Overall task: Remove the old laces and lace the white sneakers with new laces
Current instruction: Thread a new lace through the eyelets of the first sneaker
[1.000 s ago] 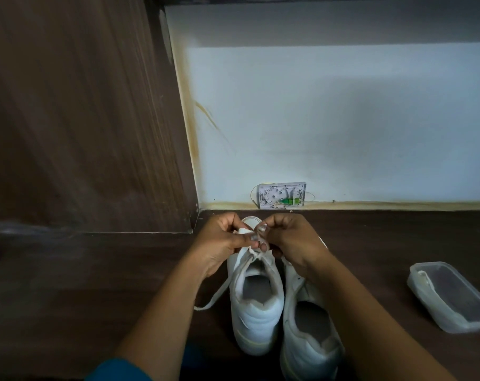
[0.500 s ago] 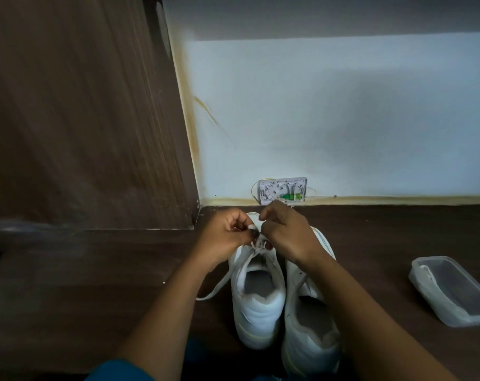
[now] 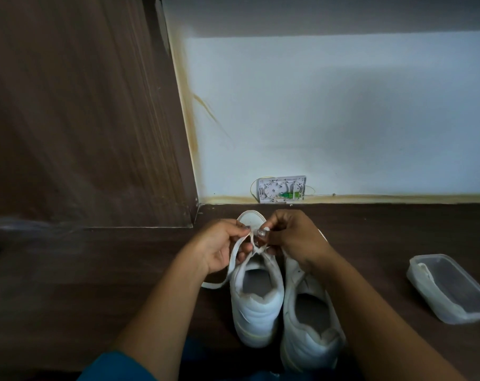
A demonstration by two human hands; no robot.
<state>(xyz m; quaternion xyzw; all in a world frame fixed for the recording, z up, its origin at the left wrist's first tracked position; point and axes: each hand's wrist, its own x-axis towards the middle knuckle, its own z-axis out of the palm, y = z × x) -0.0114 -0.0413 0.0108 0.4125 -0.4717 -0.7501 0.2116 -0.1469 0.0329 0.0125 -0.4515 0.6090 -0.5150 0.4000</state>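
Here, the left hand [image 3: 221, 244] and right hand [image 3: 292, 237] each pinch the flat white lace [image 3: 216, 285] over one white sneaker [image 3: 256, 309]. The other sneaker [image 3: 309, 334] stands just beside it.

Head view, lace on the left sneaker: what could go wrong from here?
1. The left hand and right hand both pinch the lace. Nothing pins the left sneaker, so a hard tug may drag or tip it.
2. The lace's loose end trails left on the surface and could snag under the left forearm.
3. The right forearm crosses over the right sneaker and may nudge it.
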